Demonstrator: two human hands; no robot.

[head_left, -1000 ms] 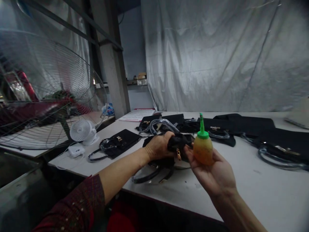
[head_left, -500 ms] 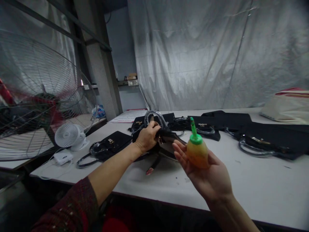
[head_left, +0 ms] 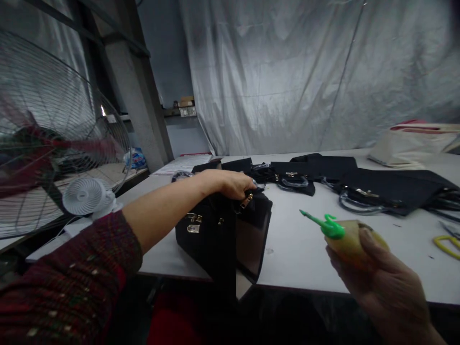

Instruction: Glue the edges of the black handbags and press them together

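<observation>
My left hand (head_left: 237, 184) is closed on the top of a black handbag (head_left: 208, 244), near a gold-coloured buckle. The bag stands at the table's front edge, its side turned partly toward me and its brown lining or panel (head_left: 251, 239) showing. Metal clasp pieces sit on its front. In my right hand (head_left: 384, 282) is a squeeze bottle (head_left: 345, 242) of yellow-orange liquid, with a green cap and a long green nozzle. The bottle is tilted, the nozzle pointing left toward the bag but apart from it.
Several black handbags (head_left: 312, 167) with plastic-wrapped handles lie along the back of the white table (head_left: 294, 258). Yellow-handled scissors (head_left: 447, 242) are at the right edge. A cream cloth bag (head_left: 413, 143) stands back right. On the left are a small white fan (head_left: 84, 195) and a large caged fan (head_left: 53, 143).
The black handbag has come nearer and turned, held by my left hand. My right hand has moved right, gone from an open palm to a grip, and tipped the bottle leftward.
</observation>
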